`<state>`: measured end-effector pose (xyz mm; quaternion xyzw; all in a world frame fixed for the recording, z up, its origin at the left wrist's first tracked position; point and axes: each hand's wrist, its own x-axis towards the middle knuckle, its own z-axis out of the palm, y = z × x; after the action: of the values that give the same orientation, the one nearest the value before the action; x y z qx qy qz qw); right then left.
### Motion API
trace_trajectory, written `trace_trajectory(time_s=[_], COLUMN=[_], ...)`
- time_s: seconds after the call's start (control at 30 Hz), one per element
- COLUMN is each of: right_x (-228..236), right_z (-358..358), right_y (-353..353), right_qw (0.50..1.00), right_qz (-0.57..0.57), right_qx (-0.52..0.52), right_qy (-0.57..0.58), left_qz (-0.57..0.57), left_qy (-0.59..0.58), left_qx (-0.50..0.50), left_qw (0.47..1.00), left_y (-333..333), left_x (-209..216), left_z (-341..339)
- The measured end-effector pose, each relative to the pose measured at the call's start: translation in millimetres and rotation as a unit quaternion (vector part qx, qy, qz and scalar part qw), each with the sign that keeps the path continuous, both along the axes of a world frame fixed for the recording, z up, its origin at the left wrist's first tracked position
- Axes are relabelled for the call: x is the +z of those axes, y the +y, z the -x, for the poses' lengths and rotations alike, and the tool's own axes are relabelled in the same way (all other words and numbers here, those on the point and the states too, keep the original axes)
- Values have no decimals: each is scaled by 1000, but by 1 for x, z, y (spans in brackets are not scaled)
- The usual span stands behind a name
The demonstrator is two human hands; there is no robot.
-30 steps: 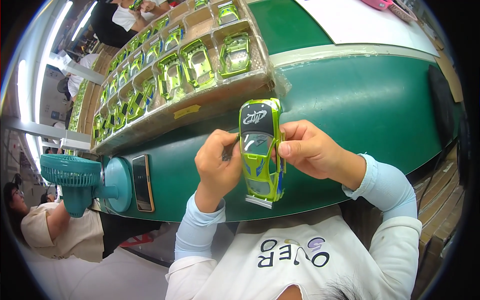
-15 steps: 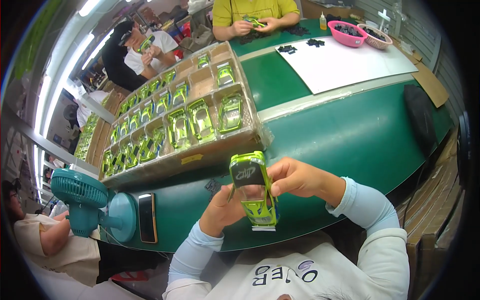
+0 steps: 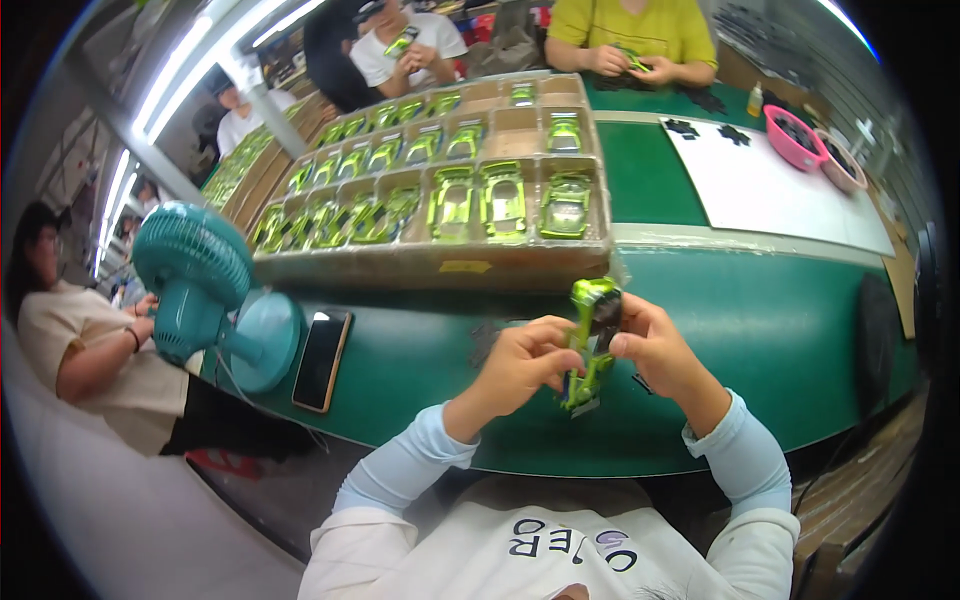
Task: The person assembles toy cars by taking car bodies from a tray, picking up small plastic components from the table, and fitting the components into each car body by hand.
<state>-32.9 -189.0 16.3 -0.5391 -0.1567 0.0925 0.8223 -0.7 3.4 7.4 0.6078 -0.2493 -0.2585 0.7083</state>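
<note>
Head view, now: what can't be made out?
All in the head view:
Green car shell: fine detail blurred; far side turned away.
Left hand: whether it grips the shell or a small part, blurred.
Dark pieces in pink basket: too small to identify.
Yellow-shirted co-worker: head cut off by top edge.

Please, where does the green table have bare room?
Between the right hand, the white board and the black object at right, the green table is bare. Left is crowded: teal fan, phone, box of green car shells.
</note>
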Motion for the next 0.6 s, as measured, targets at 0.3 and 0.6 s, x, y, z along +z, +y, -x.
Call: trace_trajectory(time_s=[0.3, 0.6], right_x=[11, -1], right_z=[13, 5], right_y=[6, 0], right_qw=[984, 971], right_qz=[-169, 138], right_qx=[-35, -193], right_qy=[32, -36], left_qz=[68, -50], left_qy=[117, -88], left_qx=[-152, 83], left_qw=[979, 991], left_y=[6, 16], left_x=[6, 71], left_z=[5, -50])
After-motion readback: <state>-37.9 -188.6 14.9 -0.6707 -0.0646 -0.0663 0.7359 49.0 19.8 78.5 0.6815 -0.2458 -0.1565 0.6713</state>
